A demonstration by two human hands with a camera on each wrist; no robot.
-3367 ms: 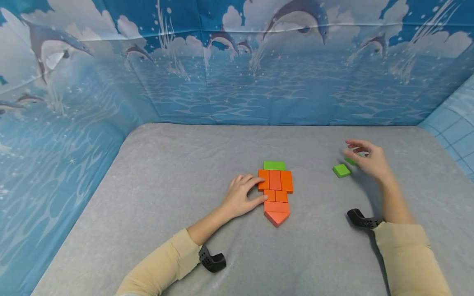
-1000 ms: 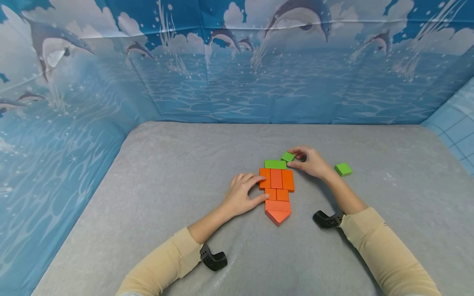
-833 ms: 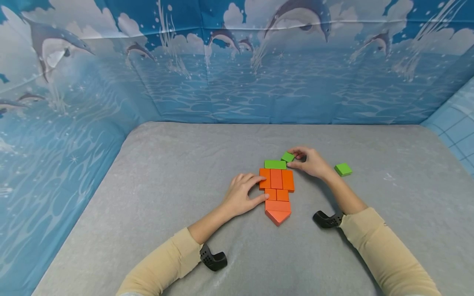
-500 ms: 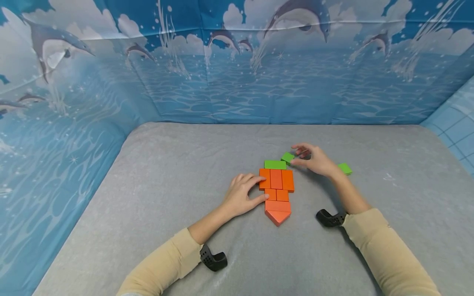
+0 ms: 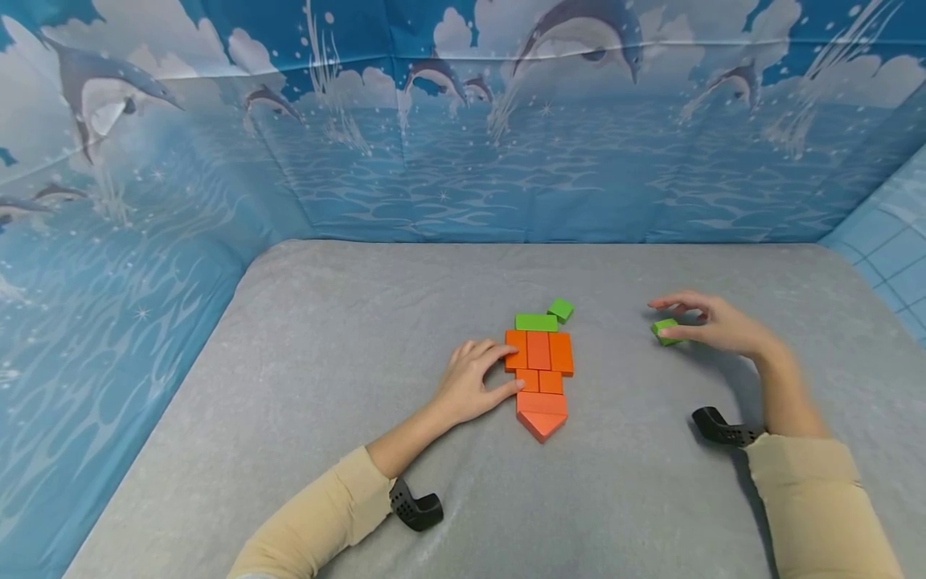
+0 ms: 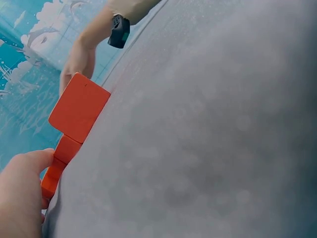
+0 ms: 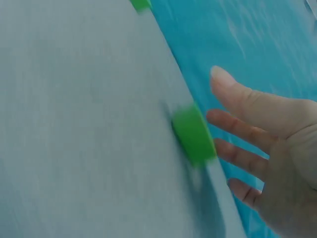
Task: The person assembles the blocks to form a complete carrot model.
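In the head view, orange and red wooden blocks (image 5: 538,352) lie together in an arrow-like shape on the grey cloth, its red triangular end (image 5: 542,425) toward me. A green rectangular block (image 5: 536,322) lies along its far end, with a small green square block (image 5: 560,310) turned askew at that one's right corner. My left hand (image 5: 469,384) rests beside the shape, index fingertip and thumb touching its left side with relaxed fingers. Over at the right, my right hand (image 5: 723,323) reaches around another green square block (image 5: 665,331); the right wrist view shows its fingers spread, apart from the block.
Grey cloth (image 5: 347,338) covers the surface. Blue curtains with dolphins (image 5: 463,177) rise behind it and at both sides. A black wrist device (image 5: 415,507) sits on the left wrist, another (image 5: 723,428) on the right.
My right hand brought a green square block to the far end of the shape, let go of it there, and moved right to the other green square block. My left hand stays put.
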